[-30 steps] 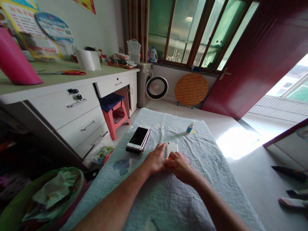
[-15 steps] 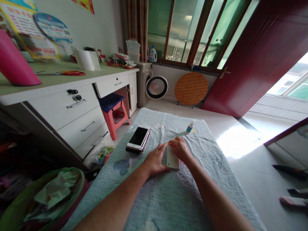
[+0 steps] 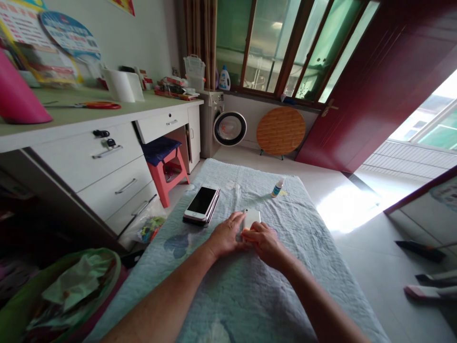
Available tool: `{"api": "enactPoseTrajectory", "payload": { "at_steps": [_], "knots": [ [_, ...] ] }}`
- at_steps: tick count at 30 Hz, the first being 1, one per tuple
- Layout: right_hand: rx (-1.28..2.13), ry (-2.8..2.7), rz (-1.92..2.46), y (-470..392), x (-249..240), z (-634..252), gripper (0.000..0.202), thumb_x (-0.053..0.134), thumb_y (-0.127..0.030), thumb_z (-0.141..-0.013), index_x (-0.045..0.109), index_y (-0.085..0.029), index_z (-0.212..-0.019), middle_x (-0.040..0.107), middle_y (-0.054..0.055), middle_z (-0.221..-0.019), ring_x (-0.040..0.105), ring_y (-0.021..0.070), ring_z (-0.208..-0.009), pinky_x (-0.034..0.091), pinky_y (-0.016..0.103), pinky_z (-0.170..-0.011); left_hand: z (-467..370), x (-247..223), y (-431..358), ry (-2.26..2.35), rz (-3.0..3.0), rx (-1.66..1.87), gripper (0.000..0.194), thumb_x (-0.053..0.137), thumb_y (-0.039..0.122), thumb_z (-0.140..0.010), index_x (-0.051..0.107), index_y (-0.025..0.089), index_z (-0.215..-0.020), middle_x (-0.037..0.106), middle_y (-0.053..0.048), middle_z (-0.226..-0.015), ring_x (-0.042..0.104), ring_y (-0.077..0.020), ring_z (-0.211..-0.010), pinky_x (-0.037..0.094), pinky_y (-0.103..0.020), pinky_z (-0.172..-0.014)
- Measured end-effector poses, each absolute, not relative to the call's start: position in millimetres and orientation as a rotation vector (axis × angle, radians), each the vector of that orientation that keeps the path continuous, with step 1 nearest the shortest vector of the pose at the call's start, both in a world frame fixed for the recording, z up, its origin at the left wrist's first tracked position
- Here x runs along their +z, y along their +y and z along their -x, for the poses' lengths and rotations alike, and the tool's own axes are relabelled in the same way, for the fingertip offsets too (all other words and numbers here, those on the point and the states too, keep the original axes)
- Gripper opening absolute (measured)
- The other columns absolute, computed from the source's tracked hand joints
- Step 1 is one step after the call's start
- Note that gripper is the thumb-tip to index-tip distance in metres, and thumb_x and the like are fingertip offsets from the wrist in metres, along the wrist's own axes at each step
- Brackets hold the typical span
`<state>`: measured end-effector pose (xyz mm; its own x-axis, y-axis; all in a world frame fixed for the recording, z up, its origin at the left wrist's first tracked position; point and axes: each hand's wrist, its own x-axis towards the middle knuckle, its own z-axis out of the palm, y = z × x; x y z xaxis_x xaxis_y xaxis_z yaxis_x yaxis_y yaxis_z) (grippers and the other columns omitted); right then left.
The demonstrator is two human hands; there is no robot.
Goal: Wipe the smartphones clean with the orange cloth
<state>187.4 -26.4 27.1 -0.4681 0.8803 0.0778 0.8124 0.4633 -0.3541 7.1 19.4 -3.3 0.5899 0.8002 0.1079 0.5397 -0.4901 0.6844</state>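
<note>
A white smartphone (image 3: pixel 253 216) lies face down on the quilted cloth, its small camera at the far left corner. My left hand (image 3: pixel 228 234) grips it along the left edge, fingers at the far part and thumb toward the near end. Across the near half of its back, my right hand (image 3: pixel 264 242) presses with fingers bunched together; whatever they may pinch is too small to make out. To the left rests a stack of phones (image 3: pixel 202 201), a white one with a black screen on top. A small bottle with a blue label (image 3: pixel 277 188) stands beyond my right hand.
The pale blue quilted cloth (image 3: pixel 221 295) covers the surface before me. Left of it are a white desk (image 3: pixel 110 171), a red stool (image 3: pixel 164 178) with a dark cushion, and a green-rimmed basket (image 3: pixel 116 267). Farther off stand an open-doored washing machine (image 3: pixel 210 128) and a round wooden tabletop (image 3: pixel 281 131).
My right hand has slid from the phone's far end toward its near end, uncovering the far part of the back. My left hand stays at the left edge. The view has shifted slightly.
</note>
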Motion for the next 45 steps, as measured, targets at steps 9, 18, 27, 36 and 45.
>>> {"api": "enactPoseTrajectory", "payload": {
  "at_steps": [9, 18, 27, 36, 45],
  "knots": [
    [0.618, -2.454, 1.303, -39, 35, -196, 0.032, 0.046, -0.006, -0.089, 0.072, -0.024, -0.093, 0.054, 0.002, -0.087, 0.048, 0.0141, -0.084, 0.035, 0.028, -0.084, -2, 0, 24, 0.944, -2.263, 0.455, 0.064, 0.076, 0.035, -0.071, 0.057, 0.021, -0.13, 0.045, -0.01, -0.146, 0.046, -0.0265, -0.132, 0.034, -0.036, -0.111],
    [0.702, -2.37, 1.364, -39, 39, -216, 0.03, 0.051, 0.0, -0.074, 0.071, -0.021, -0.081, 0.056, 0.003, -0.087, 0.053, 0.0156, -0.086, 0.04, 0.029, -0.083, 3, 4, 26, 0.903, -2.245, 0.428, 0.069, 0.075, 0.024, -0.071, 0.051, 0.02, -0.136, 0.044, -0.009, -0.147, 0.044, -0.025, -0.133, 0.034, -0.036, -0.111],
    [0.459, -2.415, 1.424, -39, 22, -195, 0.011, 0.054, -0.011, -0.084, 0.062, -0.019, -0.083, 0.057, 0.004, -0.086, 0.05, 0.0165, -0.083, 0.037, 0.031, -0.082, 1, 4, 24, 0.908, -2.234, 0.439, 0.054, 0.061, 0.018, -0.081, 0.053, 0.023, -0.135, 0.044, -0.006, -0.147, 0.041, -0.0212, -0.136, 0.03, -0.036, -0.114],
    [0.246, -2.457, 1.38, -38, 12, -170, 0.01, 0.054, -0.013, -0.088, 0.059, -0.018, -0.082, 0.058, 0.006, -0.087, 0.048, 0.0181, -0.081, 0.038, 0.028, -0.073, -2, 1, 25, 0.916, -2.263, 0.429, 0.053, 0.055, 0.015, -0.081, 0.053, 0.024, -0.134, 0.045, -0.005, -0.147, 0.043, -0.0201, -0.135, 0.029, -0.036, -0.114],
    [0.259, -2.483, 1.505, -35, 15, -174, 0.006, 0.058, -0.015, -0.086, 0.061, -0.017, -0.081, 0.061, 0.005, -0.085, 0.051, 0.0178, -0.081, 0.037, 0.028, -0.073, -3, 2, 24, 0.928, -2.272, 0.417, 0.053, 0.055, 0.015, -0.08, 0.055, 0.023, -0.132, 0.045, -0.005, -0.147, 0.042, -0.02, -0.135, 0.031, -0.035, -0.113]
  ]
}}
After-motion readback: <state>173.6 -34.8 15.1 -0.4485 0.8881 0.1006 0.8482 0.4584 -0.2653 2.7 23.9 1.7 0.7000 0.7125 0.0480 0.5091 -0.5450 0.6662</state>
